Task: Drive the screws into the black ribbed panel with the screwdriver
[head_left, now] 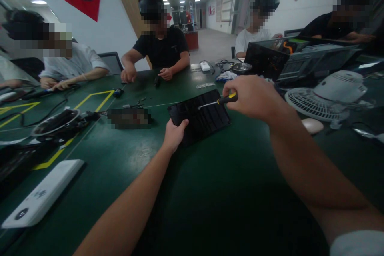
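Fingers of the right hand [252, 96] wrap one yellow-and-black-handled screwdriver [229, 98], its metal shaft slanted probably to aim the tip at one flat black rectangular panel [210, 122]; whether they touch is unclear. Those of the left hand [175, 134] pinch the panel's left edge, thumb on top, likely for steadiness. It is short of the far edge of the green counter [228, 164]; one white plastic fan [312, 94] lies towards the right edge.
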Demonstrator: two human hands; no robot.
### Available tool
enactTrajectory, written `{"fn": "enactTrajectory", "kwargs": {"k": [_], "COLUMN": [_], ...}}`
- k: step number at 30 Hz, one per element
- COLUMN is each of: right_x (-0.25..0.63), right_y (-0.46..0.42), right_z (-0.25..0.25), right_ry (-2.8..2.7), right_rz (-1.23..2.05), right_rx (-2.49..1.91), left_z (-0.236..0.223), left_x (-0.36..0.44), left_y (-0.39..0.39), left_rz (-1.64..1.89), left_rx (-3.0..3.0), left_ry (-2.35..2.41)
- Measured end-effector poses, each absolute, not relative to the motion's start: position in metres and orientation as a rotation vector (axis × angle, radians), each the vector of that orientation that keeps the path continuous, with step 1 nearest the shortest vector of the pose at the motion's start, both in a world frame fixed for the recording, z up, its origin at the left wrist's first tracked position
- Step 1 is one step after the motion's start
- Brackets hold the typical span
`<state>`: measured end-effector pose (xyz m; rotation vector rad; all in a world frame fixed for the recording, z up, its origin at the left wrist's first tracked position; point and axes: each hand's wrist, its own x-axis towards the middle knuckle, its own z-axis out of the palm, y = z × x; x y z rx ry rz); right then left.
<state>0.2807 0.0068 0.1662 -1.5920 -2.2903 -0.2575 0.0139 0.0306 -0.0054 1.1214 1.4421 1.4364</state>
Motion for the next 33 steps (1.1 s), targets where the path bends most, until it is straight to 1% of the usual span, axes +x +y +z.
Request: {"fn": "enactTrajectory", "kwargs": {"k": [12, 22, 33], "right_x": [0.2775, 0.2751, 0.2742], "right_y": [0.0055, 0.0053, 0.0045], "right_z": [0.1647, 0.1625, 0.1636], "right_ry": [-2.305, -2.314, -2.318], "right_rz": [-0.261, -0.260, -0.222], "right_rx": [-1.562, -1.553, -1.585], "left_z": [-0.0021, -0.0083, -0.0025], "left_x": [0.0155, 0.0117, 0.0137], "left_y": [0.0288, 0.0319, 0.0288], "left_rz": [1.441, 1.449, 1.450], "left_rx": [1.110, 1.123, 1.093], "left_ry": [1.445, 1.453, 1.420]}}
